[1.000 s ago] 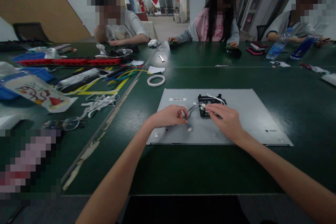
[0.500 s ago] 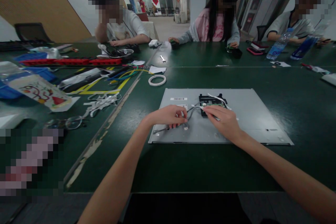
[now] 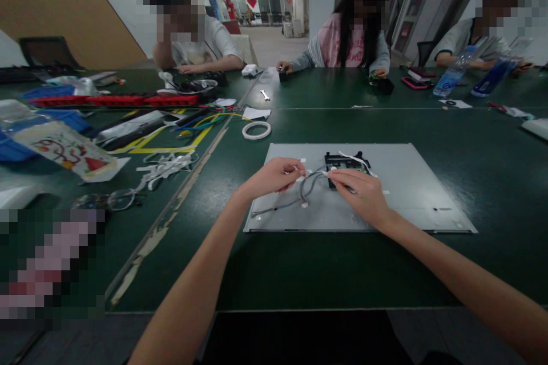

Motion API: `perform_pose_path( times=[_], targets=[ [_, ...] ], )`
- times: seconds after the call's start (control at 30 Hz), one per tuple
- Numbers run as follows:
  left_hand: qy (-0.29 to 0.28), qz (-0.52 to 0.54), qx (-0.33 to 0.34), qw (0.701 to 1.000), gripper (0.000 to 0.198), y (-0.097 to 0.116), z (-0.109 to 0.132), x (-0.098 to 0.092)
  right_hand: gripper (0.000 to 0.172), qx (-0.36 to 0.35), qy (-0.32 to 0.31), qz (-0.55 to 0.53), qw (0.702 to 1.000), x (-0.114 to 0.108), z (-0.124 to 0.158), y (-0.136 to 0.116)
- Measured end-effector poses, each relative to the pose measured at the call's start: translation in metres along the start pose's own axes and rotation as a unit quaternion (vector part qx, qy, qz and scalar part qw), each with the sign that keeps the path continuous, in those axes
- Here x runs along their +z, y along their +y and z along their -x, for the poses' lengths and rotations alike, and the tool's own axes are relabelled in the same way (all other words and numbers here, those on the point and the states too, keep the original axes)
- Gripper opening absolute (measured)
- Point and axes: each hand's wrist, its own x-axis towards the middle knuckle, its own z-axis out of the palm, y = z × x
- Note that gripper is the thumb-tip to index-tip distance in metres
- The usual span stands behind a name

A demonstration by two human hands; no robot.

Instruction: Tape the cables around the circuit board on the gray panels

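Note:
A grey metal panel (image 3: pixel 411 182) lies flat on the green table. A small black circuit board (image 3: pixel 345 161) sits on its middle, with grey cables (image 3: pixel 306 191) running out to the left. My left hand (image 3: pixel 274 178) is closed in a pinch on a small white piece at the cable's upper end. Just right of it, my right hand (image 3: pixel 359 197) rests on the near edge of the board, its fingers pressed together on the cable connector there. A loose cable end with a white plug (image 3: pixel 305 204) lies on the panel between the hands.
A roll of white tape (image 3: pixel 256 130) lies beyond the panel. Left of it are coloured wires (image 3: pixel 205 121), white strips (image 3: pixel 165 168), glasses (image 3: pixel 107 201), a printed bag (image 3: pixel 64 151) and blue bins. Three people sit across the table, with bottles (image 3: pixel 449 77) at the far right.
My left hand has lifted from the cable's lower part toward the board and now pinches a white piece. The cable has slid out to the left. My right hand has hardly moved.

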Motion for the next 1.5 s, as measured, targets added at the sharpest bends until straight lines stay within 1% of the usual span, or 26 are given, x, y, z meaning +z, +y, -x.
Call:
perform_pose_path(
  times=[0.07,0.1,0.27,0.33,0.43,0.5,0.6,0.73,0.83,1.0,1.07,1.13,1.3,1.37,1.5],
  targets=[
    [0.032,0.005,0.011,0.999,0.02,-0.001,-0.001,-0.001,0.026,-0.003,0.001,-0.005,1.0,0.0,-0.002,-0.002],
    [0.036,0.005,0.014,0.999,0.02,-0.001,-0.001,-0.001,0.026,-0.006,0.0,-0.007,1.0,0.001,-0.004,-0.002],
    [0.012,-0.013,0.026,1.0,0.019,-0.002,0.0,-0.001,0.026,-0.017,-0.014,-0.018,1.0,0.008,-0.007,-0.005],
    [0.032,-0.006,0.03,0.999,0.021,-0.003,0.0,-0.001,0.027,-0.021,-0.032,-0.033,0.999,0.011,-0.008,-0.007],
    [0.076,0.008,0.026,0.997,0.022,-0.007,-0.003,-0.001,0.027,-0.024,-0.077,-0.046,0.996,0.016,-0.007,-0.01],
    [0.089,0.004,0.023,0.996,0.022,-0.01,-0.004,-0.001,0.027,-0.026,-0.097,-0.04,0.994,0.018,-0.004,-0.01],
    [0.077,-0.034,0.03,0.996,0.021,-0.013,-0.005,0.001,0.027,-0.033,-0.115,-0.025,0.992,0.023,0.0,-0.007],
    [0.058,-0.113,0.07,0.989,0.017,-0.011,-0.007,0.007,0.026,-0.042,-0.142,-0.006,0.989,0.026,0.004,-0.005],
    [0.065,-0.161,0.09,0.981,0.015,-0.01,-0.01,0.012,0.025,-0.051,-0.152,0.001,0.987,0.026,0.005,-0.006],
    [0.074,-0.182,0.086,0.977,0.013,-0.015,-0.013,0.013,0.025,-0.059,-0.161,0.01,0.985,0.024,0.007,-0.006],
    [0.082,-0.187,0.079,0.976,0.014,-0.016,-0.013,0.011,0.025,-0.057,-0.158,0.006,0.986,0.024,0.007,-0.007],
    [0.094,-0.189,0.071,0.975,0.015,-0.017,-0.013,0.01,0.025,-0.047,-0.139,-0.006,0.989,0.023,0.006,-0.007],
    [0.125,-0.174,0.044,0.976,0.017,-0.018,-0.012,0.009,0.024,-0.017,-0.043,-0.059,0.997,0.022,0.002,-0.006],
    [0.128,-0.168,0.024,0.977,0.018,-0.019,-0.012,0.009,0.024,-0.008,-0.018,-0.068,0.997,0.021,0.001,-0.006],
    [0.126,-0.15,-0.004,0.981,0.019,-0.019,-0.013,0.008,0.025,-0.005,-0.01,-0.081,0.997,0.022,-0.001,-0.007]
  ],
)
